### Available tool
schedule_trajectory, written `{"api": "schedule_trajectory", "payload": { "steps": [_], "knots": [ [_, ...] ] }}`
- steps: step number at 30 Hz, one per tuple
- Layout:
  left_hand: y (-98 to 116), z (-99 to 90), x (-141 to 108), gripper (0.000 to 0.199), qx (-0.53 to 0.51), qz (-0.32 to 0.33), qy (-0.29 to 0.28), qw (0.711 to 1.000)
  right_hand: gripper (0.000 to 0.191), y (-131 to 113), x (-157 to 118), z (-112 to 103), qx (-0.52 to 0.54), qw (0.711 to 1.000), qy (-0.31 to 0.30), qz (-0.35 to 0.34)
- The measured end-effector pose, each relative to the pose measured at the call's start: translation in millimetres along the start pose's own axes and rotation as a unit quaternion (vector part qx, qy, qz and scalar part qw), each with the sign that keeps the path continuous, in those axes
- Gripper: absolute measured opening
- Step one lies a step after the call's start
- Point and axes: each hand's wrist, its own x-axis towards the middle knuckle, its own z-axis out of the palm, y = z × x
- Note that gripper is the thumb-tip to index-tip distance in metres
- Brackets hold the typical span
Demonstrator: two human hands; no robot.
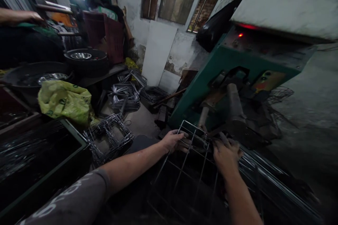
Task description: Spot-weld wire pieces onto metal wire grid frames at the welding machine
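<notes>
My left hand is closed on the left side of a wire grid, thumb on top and fingers beneath the wires. The grid slants from the green machine down towards my lap, its lower part lost in the dark. At its upper right edge my right hand is closed, with fingers curled by the outer wire; their tips are partly hidden. Both hands are just below the blunt metal rods of the green machine, which looks like a spot welder. The grid's top edge lies close to the lower rod.
Bent wire frames are piled on the floor, with more wire racks nearer. A yellow-green bag sits beside a bin of wires. Long metal rods lie at right. Another person's hand shows at far left.
</notes>
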Motion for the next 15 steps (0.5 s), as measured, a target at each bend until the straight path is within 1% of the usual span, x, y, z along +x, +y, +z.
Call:
{"api": "schedule_trajectory", "payload": {
  "steps": [8, 10, 15],
  "knots": [
    [-0.4, 1.5, 1.8, 0.033, -0.001, -0.001, -0.008, 1.000, 0.030, -2.6, 0.5, -5.5, -0.017, 1.000, 0.001, -0.009],
    [-1.2, 0.5, 2.2, 0.035, -0.003, 0.000, -0.007, 1.000, 0.031, -2.2, 1.1, -5.7, -0.014, 1.000, 0.003, 0.004],
    [-2.6, 1.0, 3.0, 0.035, -0.014, 0.002, -0.014, 1.000, 0.032, 1.5, 2.9, 2.2, 0.013, 1.000, -0.006, 0.015]
  ]
}}
